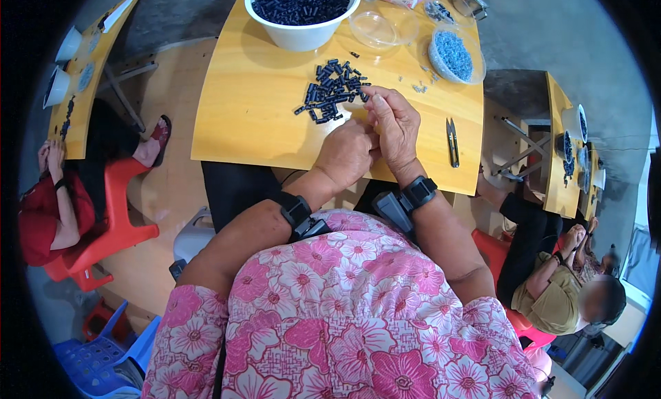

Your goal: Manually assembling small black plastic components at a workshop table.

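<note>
1. Left hand (348,151) and right hand (398,123) meet over the worktop (248,117); whether their fingers hold anything, I cannot quite tell.
2. Black parts (329,90) lie heaped just beyond.

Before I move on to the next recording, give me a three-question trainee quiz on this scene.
1. True or false: the black thread snips lie to the right of the right hand.
2. What fills the white tub? a) yellow pieces b) small dark pieces c) clear water
3. Which is nearer the right fingertips, the snips or the loose dark heap?

Key: 1 true; 2 b; 3 the loose dark heap.
</note>
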